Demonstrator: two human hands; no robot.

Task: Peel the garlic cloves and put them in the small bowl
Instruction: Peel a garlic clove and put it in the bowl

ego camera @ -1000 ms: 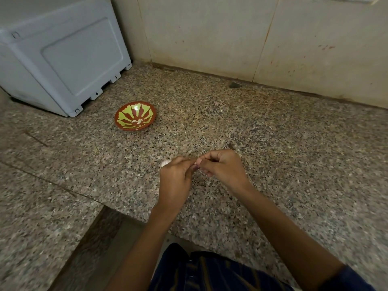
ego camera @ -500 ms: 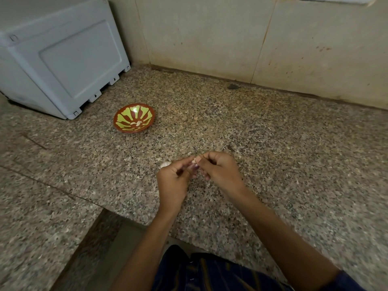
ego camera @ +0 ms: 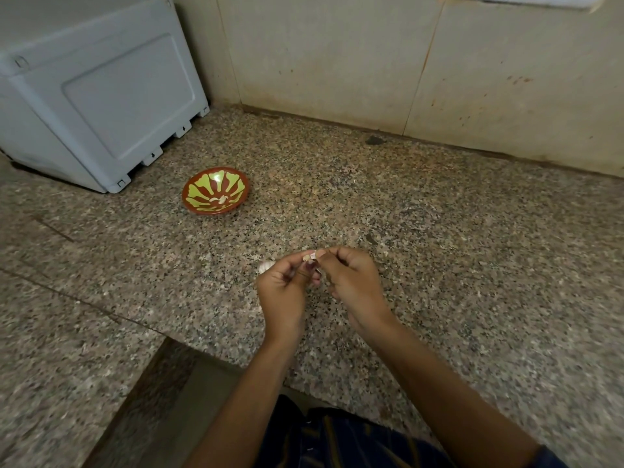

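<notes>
Garlic clove (ego camera: 310, 259) pinched betw. both hands, held just above the granite counter (ego camera: 439, 265), mid-peel by the look of it. Left hand (ego camera: 282, 292) curled round the clove from below w/ thumb and forefinger clamped on it, prob. to steady it. Right hand (ego camera: 354, 285) curled too, thumb and forefinger tips closed on the top end, likely picking at the skin w/ a nail. Purplish bit just under the clove, prob. loose skin; too small to tell for sure. Held low and near the body, so scraps drop on the counter and not in the bowl.

Second pale garlic piece (ego camera: 266, 266) on the counter just beside the left hand's knuckles, partly hidden; clove or part bulb, can't tell. Kept close, presumably next in line.

Small bowl (ego camera: 216, 190), red-brown w/ yellow-green petal pattern, well apart from the hands, up and to the left, w/ a few pale bits inside, prob. peeled cloves. Judged partway thru the task.

Room: bare granite betw. hands and bowl, so a straight reach for the drop looks open. White plastic appliance (ego camera: 101, 103) just beyond the bowl on its left, near but not touching. Tiled wall (ego camera: 337, 62) behind. Counter edge near the body, w/ an inside corner below the left forearm; dropped skins or a fumbled clove could roll off there.
</notes>
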